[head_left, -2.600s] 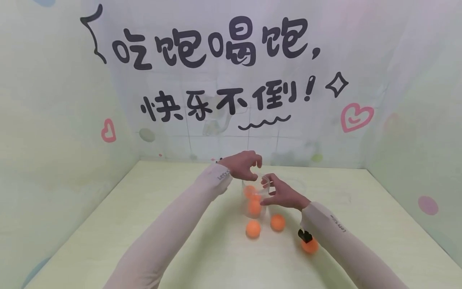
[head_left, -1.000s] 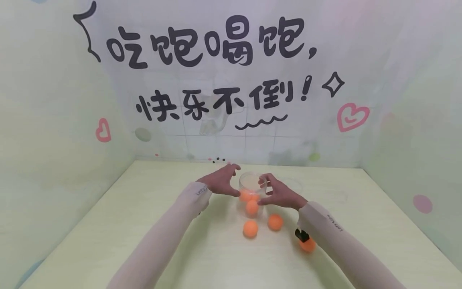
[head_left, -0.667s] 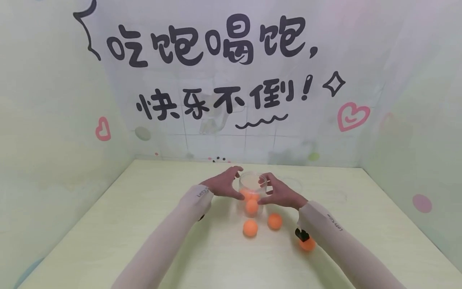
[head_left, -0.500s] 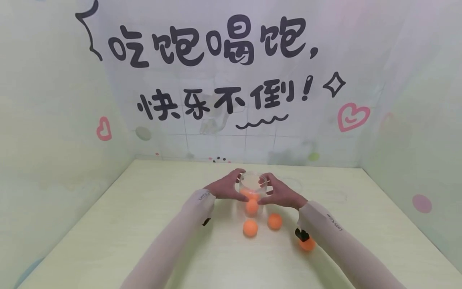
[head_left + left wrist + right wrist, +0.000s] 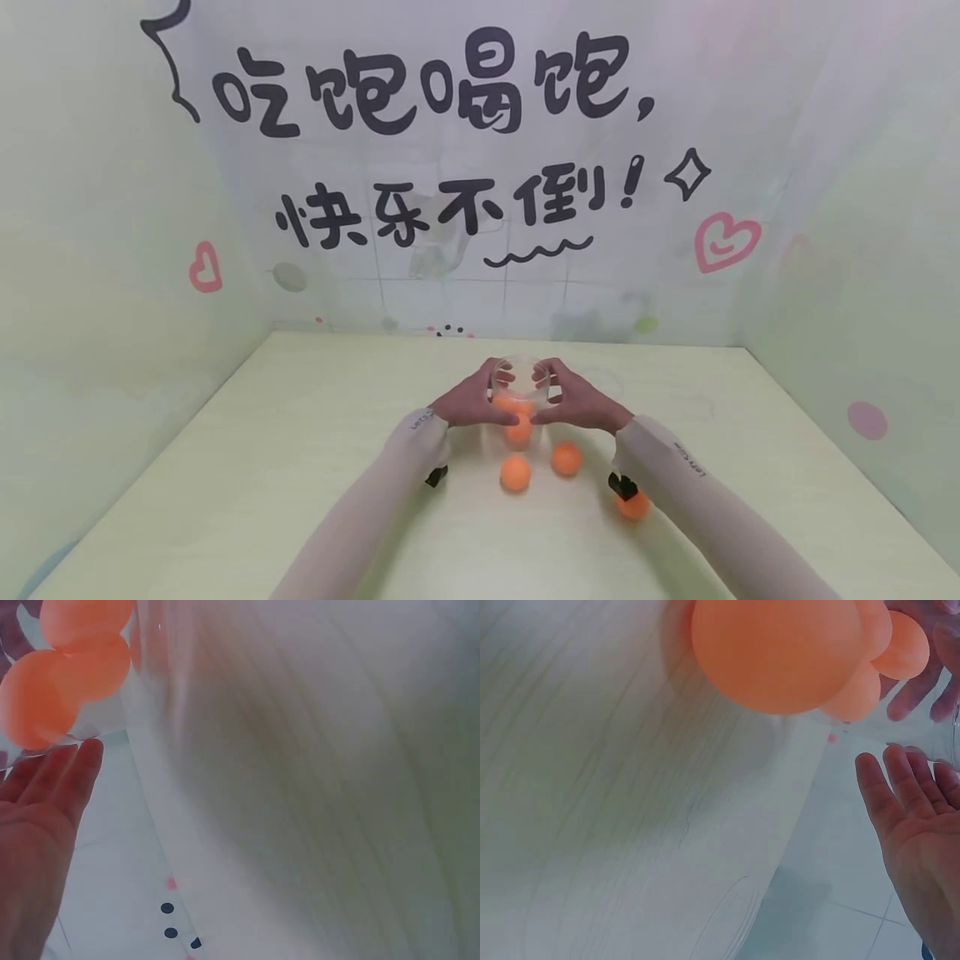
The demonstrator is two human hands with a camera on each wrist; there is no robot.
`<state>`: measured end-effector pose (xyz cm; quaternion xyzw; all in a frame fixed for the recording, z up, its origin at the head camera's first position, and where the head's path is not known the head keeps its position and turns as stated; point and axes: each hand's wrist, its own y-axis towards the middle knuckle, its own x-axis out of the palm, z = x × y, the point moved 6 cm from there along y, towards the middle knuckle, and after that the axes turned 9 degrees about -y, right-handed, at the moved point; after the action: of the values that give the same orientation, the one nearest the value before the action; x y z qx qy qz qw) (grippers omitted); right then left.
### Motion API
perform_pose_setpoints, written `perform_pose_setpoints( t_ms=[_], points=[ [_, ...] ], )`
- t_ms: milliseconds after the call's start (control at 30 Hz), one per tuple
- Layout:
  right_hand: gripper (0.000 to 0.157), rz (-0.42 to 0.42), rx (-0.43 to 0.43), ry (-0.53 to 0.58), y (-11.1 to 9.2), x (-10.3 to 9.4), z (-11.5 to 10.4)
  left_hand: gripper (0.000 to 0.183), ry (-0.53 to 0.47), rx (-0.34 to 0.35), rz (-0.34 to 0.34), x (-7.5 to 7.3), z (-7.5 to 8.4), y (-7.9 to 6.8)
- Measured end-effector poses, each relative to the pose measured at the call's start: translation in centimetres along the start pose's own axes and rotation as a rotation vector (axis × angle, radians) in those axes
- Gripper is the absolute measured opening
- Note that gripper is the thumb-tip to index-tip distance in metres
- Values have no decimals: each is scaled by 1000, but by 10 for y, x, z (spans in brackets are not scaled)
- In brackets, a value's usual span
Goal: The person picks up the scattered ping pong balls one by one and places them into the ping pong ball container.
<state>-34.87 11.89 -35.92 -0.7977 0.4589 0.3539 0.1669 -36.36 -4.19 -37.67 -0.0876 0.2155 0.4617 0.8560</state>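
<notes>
A clear jar (image 5: 522, 397) stands upright on the table, with several orange balls (image 5: 517, 432) inside that look like ping-pong balls. My left hand (image 5: 468, 402) grips its left side, thumb across the front and fingers round the back. From the right, my right hand (image 5: 581, 402) grips the same jar in a mirrored way. The left wrist view has the left hand's fingertips (image 5: 90, 750) at the clear wall beside the balls. In the right wrist view, the right hand (image 5: 922, 825) lies along the jar, below a large near ball (image 5: 780, 652).
Three loose orange balls lie nearer me: one in front of the jar (image 5: 515, 473), a second ball (image 5: 566, 458) to its right, and a third ball (image 5: 633, 505) partly behind the right wrist's black camera (image 5: 622, 485). A clear round lid-like disc (image 5: 731, 922) lies beyond the right hand.
My left hand was above the jar's mouth, drew back to the left, then came in and took hold of the jar's side. The right hand has stayed on the jar.
</notes>
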Motion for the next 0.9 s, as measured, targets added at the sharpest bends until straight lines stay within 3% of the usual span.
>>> perform_pose_setpoints(
  t_ms=[533, 667, 900],
  points=[
    [78, -39, -1, -71, -2, -7, -5, 86, -37, 15, 8, 3, -5, 1],
    [78, -29, 21, -131, -5, -20, -6, 83, 0, 2, 22, 1, -4, 3],
    [72, -35, 52, -327, -21, -44, -9, 75, -3, 7, 42, -1, -3, 1]
  ],
)
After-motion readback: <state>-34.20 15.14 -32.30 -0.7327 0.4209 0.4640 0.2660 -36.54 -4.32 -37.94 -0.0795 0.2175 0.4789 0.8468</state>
